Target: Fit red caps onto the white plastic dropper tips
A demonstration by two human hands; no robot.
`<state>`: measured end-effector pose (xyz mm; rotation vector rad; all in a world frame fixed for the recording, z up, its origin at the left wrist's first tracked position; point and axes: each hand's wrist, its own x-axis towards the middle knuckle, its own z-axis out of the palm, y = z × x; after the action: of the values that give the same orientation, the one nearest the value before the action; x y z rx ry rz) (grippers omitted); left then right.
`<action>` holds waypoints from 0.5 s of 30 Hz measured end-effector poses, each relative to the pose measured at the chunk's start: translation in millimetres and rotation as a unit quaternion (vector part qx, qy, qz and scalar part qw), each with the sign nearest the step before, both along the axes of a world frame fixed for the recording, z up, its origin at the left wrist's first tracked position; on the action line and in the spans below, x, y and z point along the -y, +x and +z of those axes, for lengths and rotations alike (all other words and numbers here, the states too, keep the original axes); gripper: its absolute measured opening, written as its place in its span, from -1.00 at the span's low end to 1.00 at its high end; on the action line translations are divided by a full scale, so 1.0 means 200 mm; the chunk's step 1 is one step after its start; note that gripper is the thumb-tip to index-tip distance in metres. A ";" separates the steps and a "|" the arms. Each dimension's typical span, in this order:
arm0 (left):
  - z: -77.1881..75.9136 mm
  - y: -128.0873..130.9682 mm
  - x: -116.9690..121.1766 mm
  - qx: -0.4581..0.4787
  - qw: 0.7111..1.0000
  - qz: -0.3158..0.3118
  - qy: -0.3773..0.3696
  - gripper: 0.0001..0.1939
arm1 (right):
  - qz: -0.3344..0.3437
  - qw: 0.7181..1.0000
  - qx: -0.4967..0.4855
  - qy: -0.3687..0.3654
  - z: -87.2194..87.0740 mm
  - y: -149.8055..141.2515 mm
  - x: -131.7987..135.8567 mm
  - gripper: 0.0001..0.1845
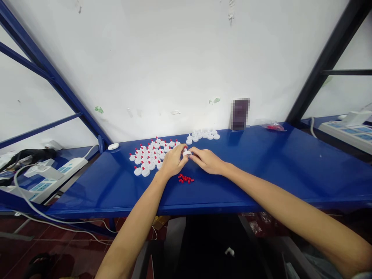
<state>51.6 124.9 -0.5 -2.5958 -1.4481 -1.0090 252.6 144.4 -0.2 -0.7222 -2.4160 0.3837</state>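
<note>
My left hand point(173, 161) and my right hand point(207, 160) meet over the blue shelf point(261, 166), fingers pinched together on one small white cap point(186, 152) with a red tip. Left of my hands lies a cluster of several white caps with red tips point(151, 154). A small group of plain white caps point(203, 135) sits behind my hands near the wall. Several loose red pieces point(185, 178) lie just in front of my hands.
A blurred dark object point(240, 113) leans on the white wall. A clear bag with red bits point(271, 126) lies at the back right. A white oval item point(113, 146) rests at the left. Power strips point(43, 178) and cables sit on the neighbouring shelves.
</note>
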 end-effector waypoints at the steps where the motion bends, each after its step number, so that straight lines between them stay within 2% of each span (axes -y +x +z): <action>1: 0.00 0.00 0.00 0.007 1.000 -0.002 -0.002 -0.74 | 0.002 1.000 -0.003 0.001 0.00 0.00 0.00 -0.78; 7: -0.01 0.02 0.00 0.038 0.999 -0.013 -0.001 -0.86 | 0.001 1.000 0.001 -0.004 0.00 0.00 0.00 -0.75; 15: -0.01 0.03 0.00 0.016 1.000 -0.001 -0.006 -0.90 | -0.006 1.000 0.011 -0.003 -0.01 0.00 0.00 -0.76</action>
<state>57.0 124.8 -3.5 -2.6022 -1.4639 -1.0492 252.5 143.8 -1.4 -0.7471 -2.4315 0.3790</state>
